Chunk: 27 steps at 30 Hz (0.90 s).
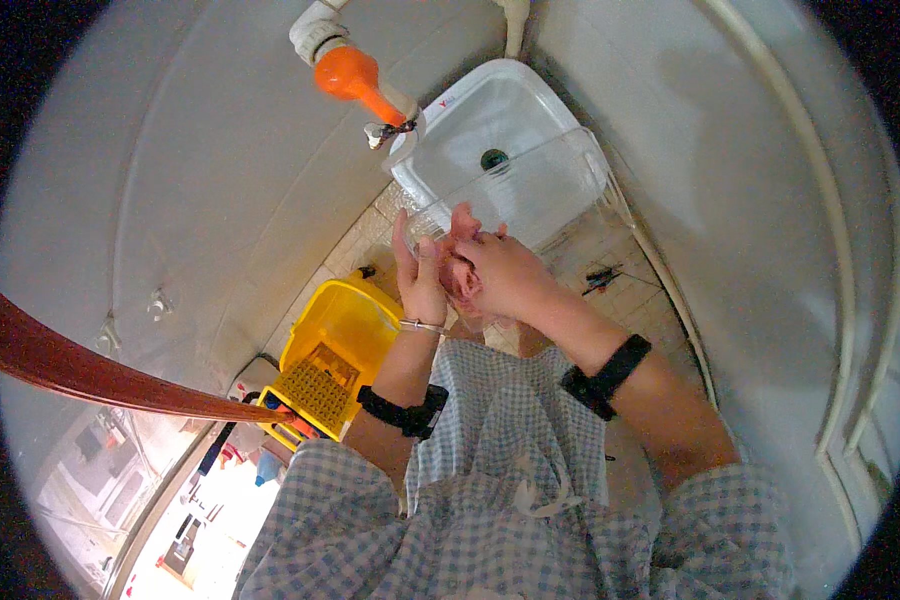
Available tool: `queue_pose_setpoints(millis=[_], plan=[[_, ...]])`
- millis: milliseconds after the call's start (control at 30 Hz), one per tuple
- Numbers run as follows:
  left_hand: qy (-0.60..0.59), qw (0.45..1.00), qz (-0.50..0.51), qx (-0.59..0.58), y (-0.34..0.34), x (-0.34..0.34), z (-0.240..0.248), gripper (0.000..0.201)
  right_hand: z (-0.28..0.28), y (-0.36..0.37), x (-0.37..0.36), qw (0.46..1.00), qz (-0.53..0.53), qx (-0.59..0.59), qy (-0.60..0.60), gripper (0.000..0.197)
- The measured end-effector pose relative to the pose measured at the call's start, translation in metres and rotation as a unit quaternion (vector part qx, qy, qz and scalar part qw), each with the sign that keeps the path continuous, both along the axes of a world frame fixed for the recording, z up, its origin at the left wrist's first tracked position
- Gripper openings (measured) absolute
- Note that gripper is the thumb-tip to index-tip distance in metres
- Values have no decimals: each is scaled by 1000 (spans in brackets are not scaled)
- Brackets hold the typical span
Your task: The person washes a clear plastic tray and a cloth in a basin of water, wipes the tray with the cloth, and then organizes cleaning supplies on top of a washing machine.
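Near the middle, in front of the sink, my right hand (510, 275) curls its fingers around a crumpled pink cloth-like thing (460, 275); its exact kind is hard to make out. Part of it sticks up above my fingers. Close by on the left, my left hand (420, 285) is held upright, its fingers stretched and apart. A clear, thin-edged sheet or container (530, 185) spans from near my left fingertips across the sink's front; whether my left hand touches it is unclear. Black bands circle both forearms, and a thin bracelet sits on my left wrist.
A white sink (490, 90) with a dark drain lies ahead. An orange fitting (350, 75) hangs from a white pipe at upper left. A yellow bucket-like container (345, 320) stands at left. Hoses run along the right wall. A dark red strip (120, 370) crosses the left side.
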<state>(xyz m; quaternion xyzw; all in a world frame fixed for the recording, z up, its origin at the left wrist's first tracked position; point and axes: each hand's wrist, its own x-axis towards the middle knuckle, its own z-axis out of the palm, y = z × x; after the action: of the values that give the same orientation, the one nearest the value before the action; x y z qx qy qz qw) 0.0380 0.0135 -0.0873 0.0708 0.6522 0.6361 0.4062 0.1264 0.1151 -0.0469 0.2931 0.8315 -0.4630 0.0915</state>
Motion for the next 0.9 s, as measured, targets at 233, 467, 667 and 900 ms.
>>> queue_pose_setpoints(millis=[233, 467, 667, 900], plan=[[-68, 996, 9, -51, 5, 1, 20, 53, -9, 53, 16, 974, 134, 134, -123, 59], [-61, 997, 12, -41, -3, -12, 19, 59, -36, 85, 44, 967, -83, 213, -112, 65], [-53, 997, -17, -57, 1, -9, 10, 58, -46, 49, 9, 980, -163, 116, 5, 53], [-55, 997, -27, 50, 2, 1, -12, 62, -50, -8, -17, 946, -185, -263, 31, 34]])
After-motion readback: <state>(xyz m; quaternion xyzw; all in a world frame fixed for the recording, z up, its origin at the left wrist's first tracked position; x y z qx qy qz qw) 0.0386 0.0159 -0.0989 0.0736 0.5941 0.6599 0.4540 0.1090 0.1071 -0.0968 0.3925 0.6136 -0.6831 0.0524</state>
